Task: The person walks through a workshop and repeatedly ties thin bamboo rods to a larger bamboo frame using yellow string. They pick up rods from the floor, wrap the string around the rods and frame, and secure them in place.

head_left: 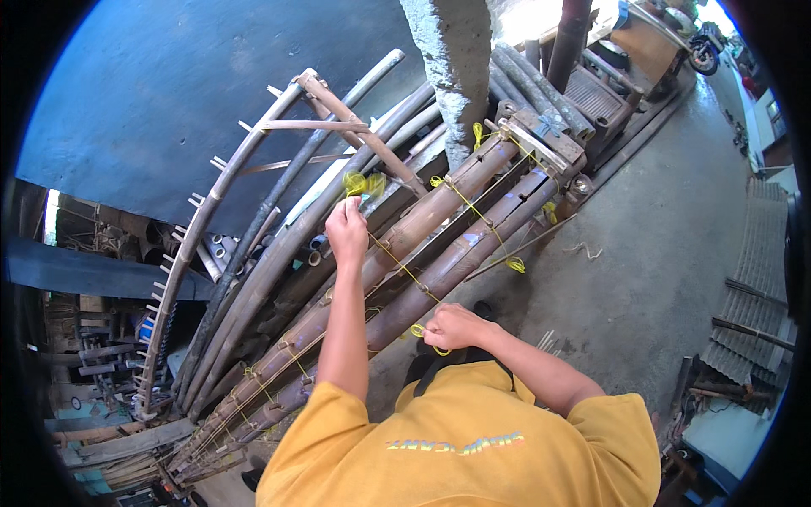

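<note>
Two long brown bamboo poles (473, 245) lie side by side, running from the lower left to the upper right in front of me. Yellow cord (397, 264) stretches slantwise across both poles between my two hands. My left hand (346, 230) is closed on the cord beyond the far pole, with a blurred yellow bundle (361, 183) just above its fingertips. On the near side, my right hand (456, 327) pinches the cord, and a yellow loop (417, 330) shows beside the fingers. Farther right, another yellow cord (480, 213) crosses the poles, its bundled end (515, 264) hanging on the near side.
A wooden block frame (545, 139) joins the poles' right ends, near a rough concrete post (456, 76). Behind the poles stands a curved pegged frame (203, 194) among grey pipes (291, 186) and a blue wall (211, 84). Grey concrete floor (625, 253) spreads rightward toward corrugated sheets (752, 262).
</note>
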Demonstrator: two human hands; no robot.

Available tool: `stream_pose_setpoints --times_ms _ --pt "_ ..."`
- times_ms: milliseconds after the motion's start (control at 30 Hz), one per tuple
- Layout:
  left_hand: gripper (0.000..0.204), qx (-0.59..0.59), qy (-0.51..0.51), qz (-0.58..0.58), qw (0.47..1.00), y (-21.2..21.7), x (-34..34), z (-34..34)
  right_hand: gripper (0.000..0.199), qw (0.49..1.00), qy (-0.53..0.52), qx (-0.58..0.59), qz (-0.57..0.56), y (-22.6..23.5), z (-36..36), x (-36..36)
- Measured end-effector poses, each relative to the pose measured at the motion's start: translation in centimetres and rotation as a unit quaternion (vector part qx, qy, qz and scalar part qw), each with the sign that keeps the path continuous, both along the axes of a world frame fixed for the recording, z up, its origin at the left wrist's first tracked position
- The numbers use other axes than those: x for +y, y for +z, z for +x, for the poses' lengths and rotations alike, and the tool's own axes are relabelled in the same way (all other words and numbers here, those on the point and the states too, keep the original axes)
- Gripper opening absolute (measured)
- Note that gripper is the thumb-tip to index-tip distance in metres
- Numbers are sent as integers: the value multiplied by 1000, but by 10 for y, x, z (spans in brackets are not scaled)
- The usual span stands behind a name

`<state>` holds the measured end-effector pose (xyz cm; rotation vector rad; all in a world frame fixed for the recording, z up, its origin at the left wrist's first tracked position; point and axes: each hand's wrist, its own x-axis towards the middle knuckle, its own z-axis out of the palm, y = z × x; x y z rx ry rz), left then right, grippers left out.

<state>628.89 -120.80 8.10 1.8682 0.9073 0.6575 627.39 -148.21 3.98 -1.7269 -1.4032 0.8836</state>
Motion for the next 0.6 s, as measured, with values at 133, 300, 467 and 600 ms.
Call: stream_pose_setpoints --times_ms 133,300,467,600 --pt "34 223 3 167 960 -90 38 -23 29 988 0 -144 54 13 -28 13" --pt "41 216 -96 152 960 -12 25 -90 36 988 3 154 3 -24 -121 28" --pt "28 299 -249 109 914 -28 15 -247 29 497 -334 791 125 -50 -185 70" --pt "25 188 -138 261 937 -94 4 -270 23 583 -437 629 271 66 -211 178"
